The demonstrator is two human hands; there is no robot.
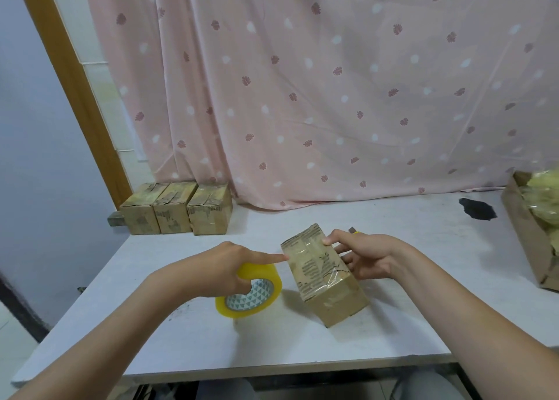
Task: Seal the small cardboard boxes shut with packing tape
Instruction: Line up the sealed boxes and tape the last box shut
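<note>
3 boxes (177, 209) sitting at table (196, 345) back-left | left hand (225, 268) gripping tape roll (249, 290), index finger pressing tape onto box (325, 274) | right hand (367, 259) pinching box's far side, tilting it | risk: loose grip letting box slip, tape wrinkling or tearing

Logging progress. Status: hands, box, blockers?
Left hand holds tape roll, forefinger on box. Right hand grips box. Nothing in the way.

pink leaf-print curtain (332, 91), dark stain (477, 208) on white table (393, 324), perhaps paint
</note>
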